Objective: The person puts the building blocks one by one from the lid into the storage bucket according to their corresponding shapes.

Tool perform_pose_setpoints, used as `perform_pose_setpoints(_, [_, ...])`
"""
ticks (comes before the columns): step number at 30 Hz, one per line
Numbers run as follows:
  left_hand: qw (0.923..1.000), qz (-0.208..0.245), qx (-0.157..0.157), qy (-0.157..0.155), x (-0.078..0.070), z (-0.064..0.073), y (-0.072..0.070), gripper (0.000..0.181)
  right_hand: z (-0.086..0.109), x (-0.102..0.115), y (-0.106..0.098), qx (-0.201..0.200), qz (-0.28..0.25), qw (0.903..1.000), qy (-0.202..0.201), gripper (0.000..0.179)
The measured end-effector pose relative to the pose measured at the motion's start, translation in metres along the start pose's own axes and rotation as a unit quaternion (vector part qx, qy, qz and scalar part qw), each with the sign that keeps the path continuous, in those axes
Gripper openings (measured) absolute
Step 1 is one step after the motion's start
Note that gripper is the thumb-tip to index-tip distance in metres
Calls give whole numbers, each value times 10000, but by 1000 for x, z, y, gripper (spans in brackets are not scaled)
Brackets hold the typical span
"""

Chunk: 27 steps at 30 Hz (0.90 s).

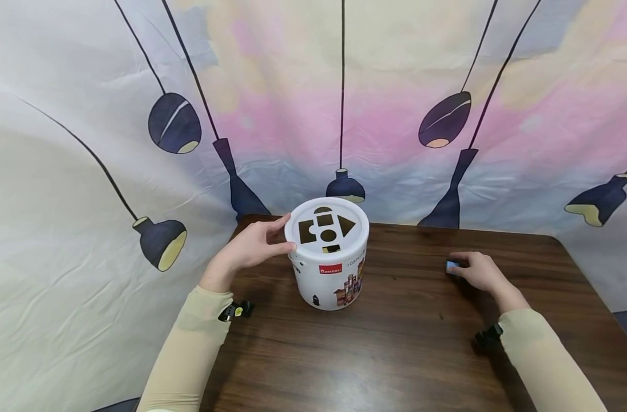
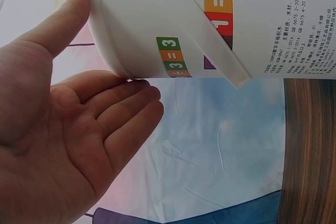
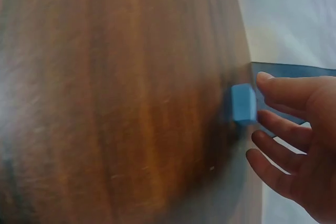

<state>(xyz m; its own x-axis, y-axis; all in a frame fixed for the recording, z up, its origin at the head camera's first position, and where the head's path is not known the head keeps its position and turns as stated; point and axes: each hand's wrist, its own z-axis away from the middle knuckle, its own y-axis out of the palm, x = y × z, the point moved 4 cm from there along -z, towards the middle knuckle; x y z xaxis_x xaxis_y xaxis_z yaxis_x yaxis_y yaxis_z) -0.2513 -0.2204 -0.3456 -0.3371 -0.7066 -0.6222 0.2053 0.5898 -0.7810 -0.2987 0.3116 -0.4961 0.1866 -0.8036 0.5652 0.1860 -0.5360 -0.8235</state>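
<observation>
A white bucket with printed toy-block pictures stands upright on the table. Its white lid has several cut-out shapes. Against the lid's left rim rests my left hand, thumb and fingers spread and mostly straight. The left wrist view shows the same palm beside the bucket's side, with its white handle strap. Toward the right of the table, my right hand is at a small blue block. Thumb and index finger lie close to the block without a visible pinch; contact is hard to tell.
The brown wooden table ends at a back edge near a fabric backdrop painted with hanging lamps. Black straps with small devices sit on both wrists.
</observation>
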Motion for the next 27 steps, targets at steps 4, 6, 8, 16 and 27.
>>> perform_pose_setpoints(4, [10000,14,2,34,1,-1,0,86,1,-6,5,-41,59,10000,42,53])
perform_pose_setpoints(6, [10000,32,-1,33,1,-1,-1,86,1,-6,6,-79,56,9999,72,51])
perform_pose_setpoints(8, [10000,42,-3,19,0,-1,-1,87,1,-6,8,-120,87,9999,72,50])
perform_pose_setpoints(16, [10000,36,-14,-6,-1,-1,0,86,1,-4,9,-252,161,9995,82,42])
perform_pose_setpoints(27, [10000,64,-7,-30,-1,0,0,87,1,-8,7,-331,-118,9991,233,43])
